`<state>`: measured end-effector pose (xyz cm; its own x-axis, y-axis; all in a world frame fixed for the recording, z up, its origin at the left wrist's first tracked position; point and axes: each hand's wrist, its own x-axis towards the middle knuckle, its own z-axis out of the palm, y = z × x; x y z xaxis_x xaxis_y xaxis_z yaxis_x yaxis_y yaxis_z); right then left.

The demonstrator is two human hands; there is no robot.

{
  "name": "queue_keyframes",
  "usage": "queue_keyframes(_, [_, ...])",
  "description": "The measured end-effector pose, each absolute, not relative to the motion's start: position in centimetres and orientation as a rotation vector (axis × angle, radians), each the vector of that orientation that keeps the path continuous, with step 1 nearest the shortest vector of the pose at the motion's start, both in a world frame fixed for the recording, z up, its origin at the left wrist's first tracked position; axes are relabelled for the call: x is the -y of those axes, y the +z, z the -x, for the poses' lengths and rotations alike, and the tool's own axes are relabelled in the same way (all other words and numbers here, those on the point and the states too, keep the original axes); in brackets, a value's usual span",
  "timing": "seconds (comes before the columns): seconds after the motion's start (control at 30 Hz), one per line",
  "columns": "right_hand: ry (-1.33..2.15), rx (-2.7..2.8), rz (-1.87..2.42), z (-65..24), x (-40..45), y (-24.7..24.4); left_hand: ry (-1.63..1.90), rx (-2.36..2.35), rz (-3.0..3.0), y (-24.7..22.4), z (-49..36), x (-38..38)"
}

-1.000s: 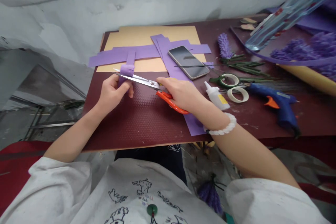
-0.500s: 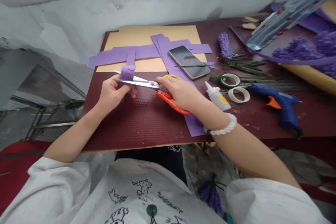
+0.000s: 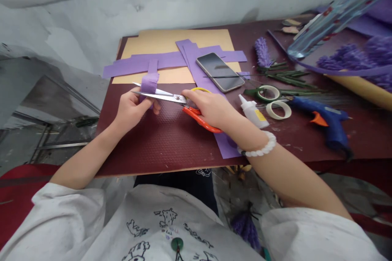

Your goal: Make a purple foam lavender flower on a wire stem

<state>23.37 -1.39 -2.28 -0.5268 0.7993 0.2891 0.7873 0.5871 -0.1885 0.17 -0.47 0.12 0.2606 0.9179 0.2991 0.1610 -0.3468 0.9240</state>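
The pale grey shirt (image 3: 107, 232) has 2 loose, short sleeves (image 3: 70, 212) and black line drawings (image 3: 140, 248) with small coloured lettering (image 3: 168, 232). A round green pendant (image 3: 177, 244) hangs on a dark cord (image 3: 178, 255). A white-beaded bracelet (image 3: 260, 152) circles the right wrist (image 3: 247, 134); dark trousers (image 3: 174, 179) bear a white outline print (image 3: 203, 172).

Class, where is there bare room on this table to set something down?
Bare table shows between the scissors, near edge, left forearm and long purple strip; a smaller patch lies between bracelet and glue gun. Crowded: right rear, with clear bottle and purple flowers.
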Motion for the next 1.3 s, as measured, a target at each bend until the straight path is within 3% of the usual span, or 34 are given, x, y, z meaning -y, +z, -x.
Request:
queue_keyframes(0.27, [0.040, 2.469, 1.408, -23.10, 1.68, -2.19, 1.213, -1.033, -1.743, -0.14, -0.11, 0.31])
queue_keyframes(0.53, [0.128, 2.434, 1.189, -23.02, 1.27, -2.58, 1.367, -0.939, -1.713, -0.49, 0.36, -0.27])
queue_keyframes(0.77, [0.139, 2.442, 1.211, -23.30, 1.27, -2.45, 1.183, -0.971, -1.755, 0.18, -0.05, 0.38])
queue_keyframes(1.3, [0.048, 2.487, 1.417, -23.22, 2.00, -1.70, 1.147, -1.077, -1.749, -0.04, -0.03, 0.41])
